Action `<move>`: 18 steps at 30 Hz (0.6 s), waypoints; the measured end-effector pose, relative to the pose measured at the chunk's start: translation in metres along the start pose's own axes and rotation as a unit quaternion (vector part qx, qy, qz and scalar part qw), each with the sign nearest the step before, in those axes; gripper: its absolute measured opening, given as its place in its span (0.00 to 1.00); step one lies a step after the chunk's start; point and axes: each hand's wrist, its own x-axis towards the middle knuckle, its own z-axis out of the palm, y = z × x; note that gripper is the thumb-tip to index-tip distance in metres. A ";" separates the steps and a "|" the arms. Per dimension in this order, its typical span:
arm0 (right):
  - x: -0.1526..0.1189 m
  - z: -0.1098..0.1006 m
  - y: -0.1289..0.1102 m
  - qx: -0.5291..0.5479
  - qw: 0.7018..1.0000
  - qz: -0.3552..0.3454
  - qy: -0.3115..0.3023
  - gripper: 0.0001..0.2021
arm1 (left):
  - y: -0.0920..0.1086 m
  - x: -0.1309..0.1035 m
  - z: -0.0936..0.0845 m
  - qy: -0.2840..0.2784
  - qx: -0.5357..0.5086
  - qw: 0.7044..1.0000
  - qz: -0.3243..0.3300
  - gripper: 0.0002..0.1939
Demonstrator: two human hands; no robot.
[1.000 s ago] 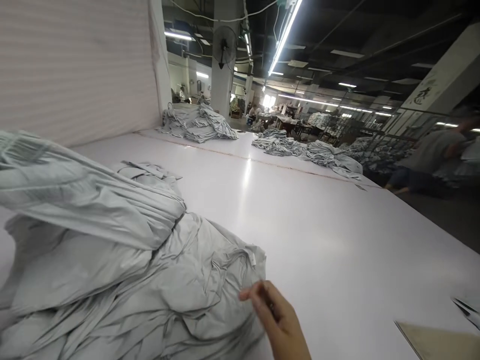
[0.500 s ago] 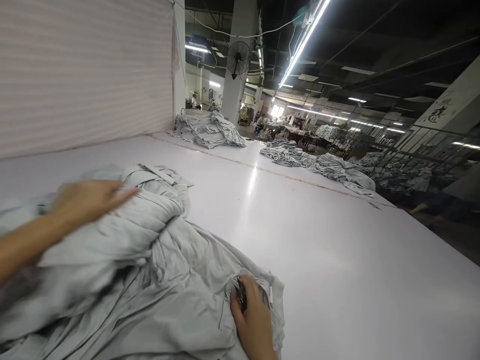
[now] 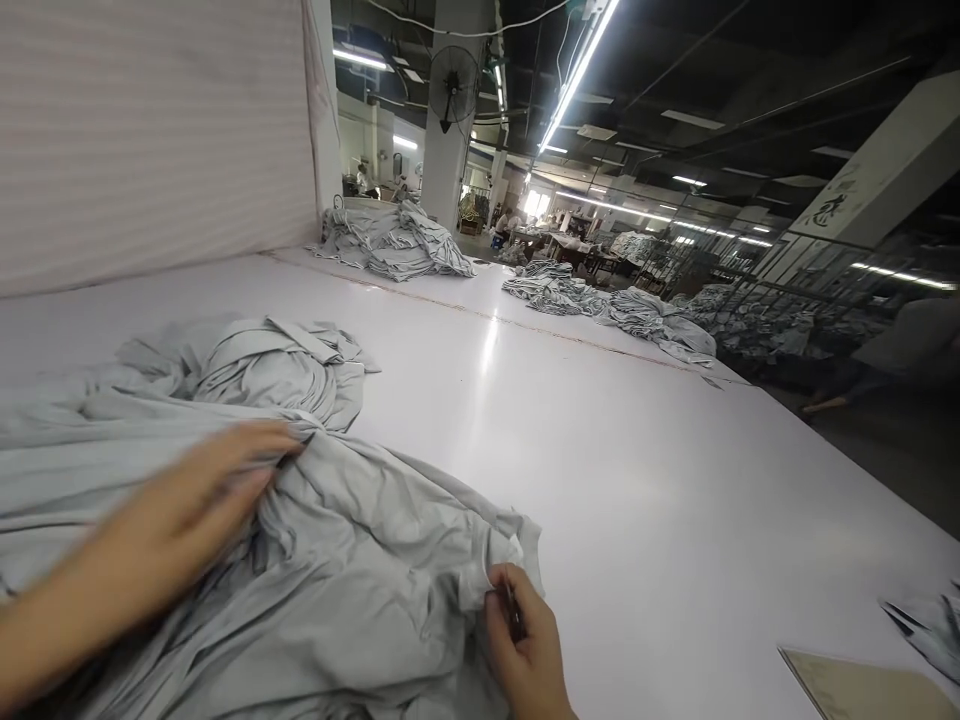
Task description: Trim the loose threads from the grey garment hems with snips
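Pinching gray cloth (image 3: 375, 590) on glossy white tabletop (image 3: 637, 470) w/ R hand (image 3: 529, 640), sth dark (image 3: 515, 614) btwn fingers; touching cloth farther L w/ blurred L hand (image 3: 187, 510), can't tell grip. Beyond cloth: fabric piles (image 3: 401, 240), then dim wkshop w/ tube lights (image 3: 577, 75), fan (image 3: 452, 85) on pillar (image 3: 444, 175). Right of cloth: tan sheet (image 3: 862, 686).

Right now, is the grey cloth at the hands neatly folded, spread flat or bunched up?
Bunched up: the grey cloth lies in loose, uneven creases and heaps on the table, with no squared fold showing.
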 end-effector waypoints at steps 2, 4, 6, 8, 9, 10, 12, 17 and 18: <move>-0.003 -0.007 -0.014 0.019 1.000 0.007 -0.005 0.06 | 0.052 -0.011 0.036 -0.208 -0.076 0.975 0.011 0.21; -0.006 -0.016 -0.028 0.032 0.999 0.011 -0.016 0.06 | 0.096 -0.018 0.069 -0.336 -0.166 0.927 0.025 0.20; -0.007 -0.026 -0.042 0.048 0.998 0.022 -0.040 0.07 | 0.123 -0.020 0.091 -0.380 -0.214 0.898 0.045 0.16; -0.005 -0.035 -0.053 0.068 0.996 0.036 -0.054 0.08 | 0.134 -0.020 0.103 -0.405 -0.225 0.885 0.047 0.14; -0.003 -0.038 -0.058 0.075 0.995 0.044 -0.055 0.09 | 0.134 -0.020 0.105 -0.414 -0.220 0.882 0.040 0.13; -0.001 -0.039 -0.061 0.076 0.994 0.053 -0.055 0.08 | 0.132 -0.021 0.105 -0.418 -0.215 0.882 0.030 0.12; 0.001 -0.040 -0.065 0.061 0.994 0.066 -0.055 0.06 | 0.124 -0.025 0.101 -0.413 -0.197 0.889 0.009 0.04; -0.001 -0.032 -0.066 -0.039 0.993 0.026 -0.112 0.05 | 0.102 -0.042 0.089 -0.295 -0.088 0.951 -0.017 0.06; -0.003 -0.030 -0.066 -0.063 0.991 0.012 -0.115 0.05 | 0.097 -0.045 0.088 -0.270 -0.071 0.960 -0.020 0.07</move>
